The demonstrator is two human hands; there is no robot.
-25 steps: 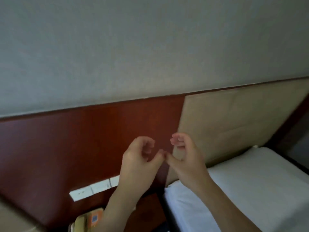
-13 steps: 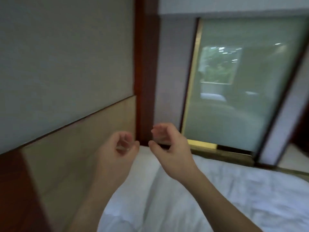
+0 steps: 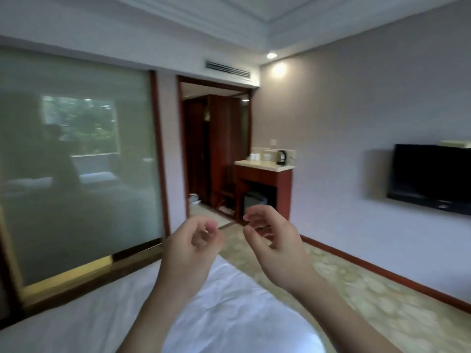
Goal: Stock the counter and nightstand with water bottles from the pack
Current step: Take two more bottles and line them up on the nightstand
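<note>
- Foreground: a white bed (image 3: 229,301) filled the lower frame, with patterned carpet (image 3: 356,284) to its right.
- Left: a large frosted glass panel (image 3: 76,161) in a dark wood and gold frame carried a dim reflection of a window and bedding.
- Centre: an open doorway (image 3: 214,149) led to a dark wood entry area; just right of it stood a red-brown cabinet with a pale tabletop (image 3: 262,165), a black kettle (image 3: 281,157) and small white items (image 3: 255,156) on it, and a dark box (image 3: 254,200) in its lower recess.
- Right: a black television (image 3: 430,177) hung on the plain wall, cut off by the frame edge.
- Hard to make out: the small white items on the tabletop were too distant to identify; no water bottle or pack could be told for certain, and the nightstand lay outside the view.
- Hands: the left hand (image 3: 193,248) and right hand (image 3: 275,240) were raised above the bed, close but not touching; the fingers of each were loosely curled toward the thumb, and neither visibly gripped anything.
</note>
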